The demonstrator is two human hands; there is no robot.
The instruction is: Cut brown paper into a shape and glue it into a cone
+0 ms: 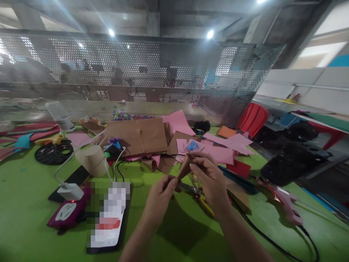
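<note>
1 brown paper piece (185, 168) slants from left grip (163, 192) to right grip (211, 176), both pinching it.

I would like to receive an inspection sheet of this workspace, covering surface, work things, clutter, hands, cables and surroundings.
Surface: green tabletop, crowded, mostly toward its far side.
Work things: brown paper piece, apparently rolled, held above the tabletop; yellow-handled tool near the right hand.
Clutter: pink paper, phone, pink glue gun.
Grip: left hand pinches the piece's lower end; right hand, its upper part.
Cables: white cable at white adapter; black cord leaves the glue gun.
Surroundings: perforated panel behind the tabletop; red chair far right.
</note>
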